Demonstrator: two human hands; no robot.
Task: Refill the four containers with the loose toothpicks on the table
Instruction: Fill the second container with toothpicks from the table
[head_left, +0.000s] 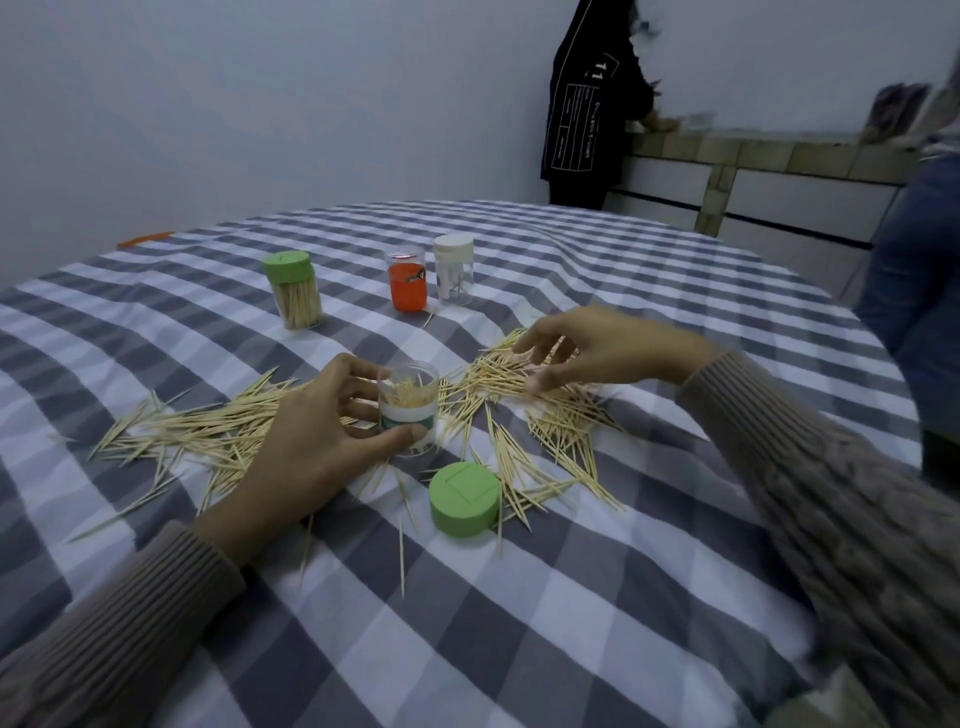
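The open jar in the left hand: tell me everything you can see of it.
The open jar is a small clear plastic cylinder with a white and green label band round its lower half. It stands upright on the checked tablecloth, lid off, partly filled with toothpicks. The left hand grips it, fingers behind and thumb across the label. Loose toothpicks lie all round it. A green lid lies flat on the cloth nearby, apart from it.

a: any text readable?
b: not much. black jacket (587, 104) on the person at the back had "11" in white near the shoulder, plus a vertical white line of print lower down, too blurred to read.
a: the containers?
b: open clear jar (410, 410) had a green label band w/ white letters, half covered by a thumb, illegible. orange container (408, 280) had a small dark mark, unreadable.
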